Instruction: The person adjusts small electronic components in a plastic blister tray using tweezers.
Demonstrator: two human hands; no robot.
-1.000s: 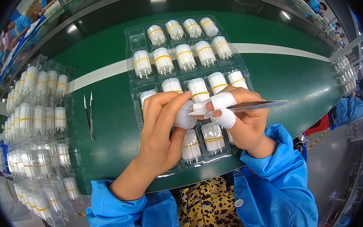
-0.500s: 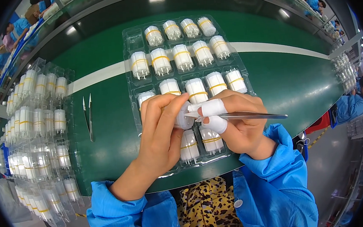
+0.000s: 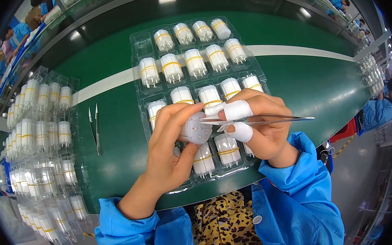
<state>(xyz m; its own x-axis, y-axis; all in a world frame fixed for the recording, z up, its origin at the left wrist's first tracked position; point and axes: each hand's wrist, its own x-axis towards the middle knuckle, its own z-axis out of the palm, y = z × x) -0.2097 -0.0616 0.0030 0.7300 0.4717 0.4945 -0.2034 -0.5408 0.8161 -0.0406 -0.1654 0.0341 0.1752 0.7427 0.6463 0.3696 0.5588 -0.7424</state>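
Between its thumb and fingers, my left hand [image 3: 163, 148] grips a white cylindrical part [image 3: 199, 131], whose round translucent end faces up and toward the right. My right hand [image 3: 267, 123], with white tape wrapped on the thumb and index finger, pinches metal tweezers [image 3: 281, 117]. Their tips reach the upper edge of the part's end face; whether anything fine is caught between them I cannot tell. Under both hands lies a clear plastic tray [image 3: 143, 46] with rows of similar white cylinders [image 3: 172, 67], each banded in yellow and most showing metal pins. My hands hide some of them.
Another pair of tweezers [image 3: 97, 136] lies on the green table [image 3: 118, 163] left of the tray. Stacked clear trays [image 3: 42, 134] of white cylinders stand at the far left edge. A white strip [image 3: 301, 51] crosses the table. People in blue work farther off.
The part in my left hand has tilted, so more of its round end shows. My right hand and the tweezers have shifted slightly right and up.
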